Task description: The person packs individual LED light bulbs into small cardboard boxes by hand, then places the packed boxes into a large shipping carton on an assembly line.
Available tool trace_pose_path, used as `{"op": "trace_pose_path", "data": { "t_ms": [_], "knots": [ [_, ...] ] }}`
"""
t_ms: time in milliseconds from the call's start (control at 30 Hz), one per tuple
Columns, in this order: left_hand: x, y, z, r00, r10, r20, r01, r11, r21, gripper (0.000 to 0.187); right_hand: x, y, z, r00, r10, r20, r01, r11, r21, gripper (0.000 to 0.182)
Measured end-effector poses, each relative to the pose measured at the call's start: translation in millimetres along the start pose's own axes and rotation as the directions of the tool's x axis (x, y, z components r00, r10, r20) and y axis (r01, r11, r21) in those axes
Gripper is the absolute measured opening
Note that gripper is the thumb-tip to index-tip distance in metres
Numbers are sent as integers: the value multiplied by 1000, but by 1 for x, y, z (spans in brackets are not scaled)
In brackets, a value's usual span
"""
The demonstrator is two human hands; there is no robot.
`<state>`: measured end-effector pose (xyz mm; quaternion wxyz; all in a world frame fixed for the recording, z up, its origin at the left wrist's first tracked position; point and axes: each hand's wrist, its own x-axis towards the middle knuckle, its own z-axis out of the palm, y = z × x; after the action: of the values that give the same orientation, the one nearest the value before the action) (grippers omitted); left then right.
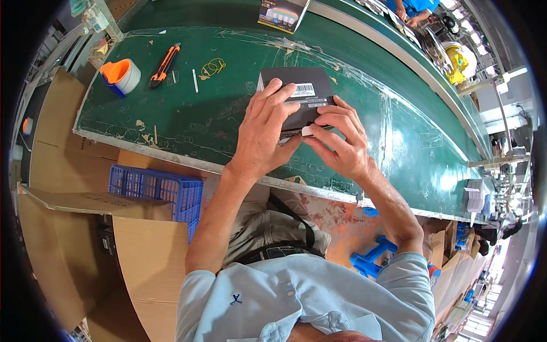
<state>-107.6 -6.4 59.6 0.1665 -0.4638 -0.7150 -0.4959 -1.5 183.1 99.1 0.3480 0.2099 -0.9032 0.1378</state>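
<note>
Light-blue shirt fills the lower centre; upper centre, over the table, the left hand spreads across a dark box, apparently to steady it, while the right hand pinches a white tab at its edge.

"What's hidden on the dark box?"
"Part of its left side, under the left hand. And the print on its label is too small to read."
"The white piece at its near edge, by the right hand?"
"Too small to identify."
"Beyond the box?"
"A printed carton, cut off by the top edge. Farther right of the box, a person in blue, head out of view."
"Nearer, left of the box?"
"A blue crate, partly behind a cardboard flap."
</note>
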Motion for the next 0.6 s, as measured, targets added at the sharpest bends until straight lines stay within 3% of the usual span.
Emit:
{"op": "trace_pose_path", "data": {
  "t_ms": [367,467,533,600],
  "knots": [
    [0,-2,2,1000,11,-3,-11,1000,-3,64,3,1,0,999,29,-19,-29,1000,6,24],
    [1,-1,2,1000,12,-4,-12,1000,11,61,21,9,-12,996,73,52,-75,996,48,24],
    [0,0,1,1000,12,-2,-12,1000,16,58,43,9,-26,900,252,355,-271,963,4,27],
    [3,2,-1,1000,17,3,-17,998,55,57,46,19,-28,904,232,359,-262,965,34,30]
  ]
}}
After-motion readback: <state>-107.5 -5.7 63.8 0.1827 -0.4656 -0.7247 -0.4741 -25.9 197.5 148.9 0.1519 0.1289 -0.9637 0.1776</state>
